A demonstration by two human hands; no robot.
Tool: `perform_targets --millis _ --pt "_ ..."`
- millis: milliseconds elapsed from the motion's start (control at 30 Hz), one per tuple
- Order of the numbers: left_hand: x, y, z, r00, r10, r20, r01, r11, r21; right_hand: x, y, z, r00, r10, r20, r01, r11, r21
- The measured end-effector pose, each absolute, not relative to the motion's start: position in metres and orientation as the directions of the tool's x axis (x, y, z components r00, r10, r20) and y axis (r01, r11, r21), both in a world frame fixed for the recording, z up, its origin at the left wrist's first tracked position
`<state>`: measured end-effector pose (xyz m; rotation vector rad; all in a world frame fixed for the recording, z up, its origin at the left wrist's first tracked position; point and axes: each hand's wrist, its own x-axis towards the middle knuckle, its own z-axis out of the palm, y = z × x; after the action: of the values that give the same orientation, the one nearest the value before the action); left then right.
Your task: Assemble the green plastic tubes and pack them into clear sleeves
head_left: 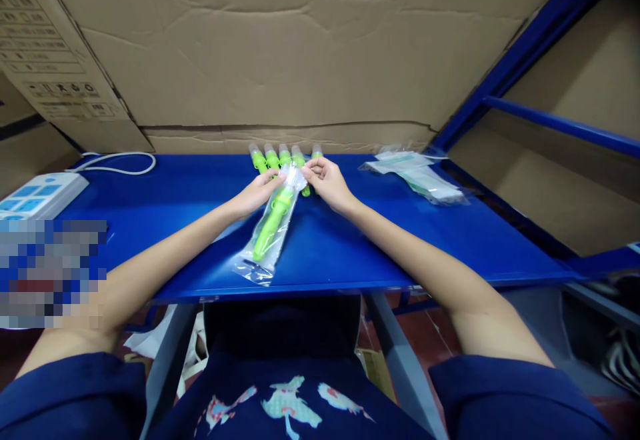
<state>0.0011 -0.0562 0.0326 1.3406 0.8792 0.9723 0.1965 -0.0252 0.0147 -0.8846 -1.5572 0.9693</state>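
Note:
A clear plastic bag (pixel 267 268) with a bright green torch-shaped stick (pixel 270 230) inside it slants over the blue tabletop. My left hand (pixel 257 193) pinches the left side of the bag's top end. On the other side of that end, the closed fingers of my right hand (pixel 327 183) grip the plastic. Just behind my hands, several more green sticks with translucent tips (pixel 271 157) lie in a row, partly hidden by my fingers and the bag.
Flat clear plastic bags (pixel 425 177) lie in a pile at the right of the blue table (pixel 200 190). A white power strip (pixel 45 195) with a white cable (pixel 125 155) sits at the left. Cardboard (pixel 280 60) walls the back; a blue frame (pixel 560 117) stands right.

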Motion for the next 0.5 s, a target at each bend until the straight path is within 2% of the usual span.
perform_targets --millis 333,500 --pt "0.025 -0.025 0.037 0.322 0.946 0.026 0.069 -0.051 0.996 0.215 -0.009 0.022 -0.213 0.885 0.414 0.204 0.455 -0.867" --pt "0.026 -0.018 0.023 0.273 0.959 0.079 -0.029 -0.074 0.997 0.212 -0.019 0.023 -0.205 0.888 0.412 0.175 0.448 -0.877"
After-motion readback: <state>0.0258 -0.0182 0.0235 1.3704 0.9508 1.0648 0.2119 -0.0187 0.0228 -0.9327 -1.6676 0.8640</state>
